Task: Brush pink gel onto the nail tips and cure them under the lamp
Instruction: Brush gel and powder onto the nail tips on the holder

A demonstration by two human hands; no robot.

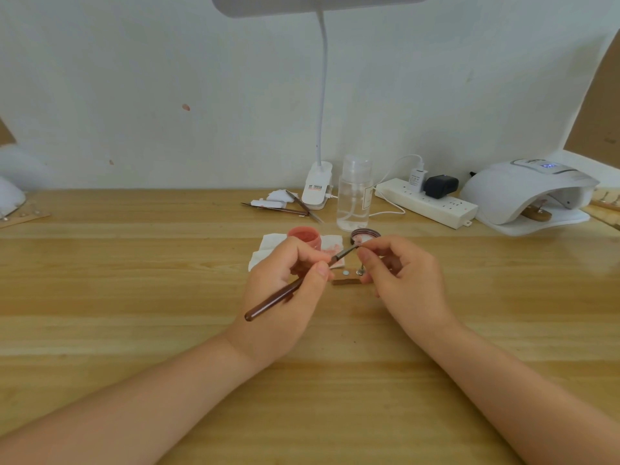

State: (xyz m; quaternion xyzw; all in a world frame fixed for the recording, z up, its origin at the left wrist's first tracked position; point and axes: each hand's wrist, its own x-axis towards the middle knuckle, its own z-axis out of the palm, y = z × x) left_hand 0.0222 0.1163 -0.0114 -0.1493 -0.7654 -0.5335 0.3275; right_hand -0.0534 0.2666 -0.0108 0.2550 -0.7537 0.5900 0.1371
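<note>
Gripping the brush (pixel 288 292), the left hand (pixel 285 297) works beside the pink jar (pixel 304 237); the right hand (pixel 402 280) pinches a nail-tip stand (pixel 360 270).

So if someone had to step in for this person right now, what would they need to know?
Left hand holds the brush, its tip toward the nail tip that the right hand pinches.
The open pink gel jar sits on a tissue, its lid beside it.
The curing lamp stands at the far right with a stick of tips inside.
Left to do: finish this coat, then cure it.
</note>
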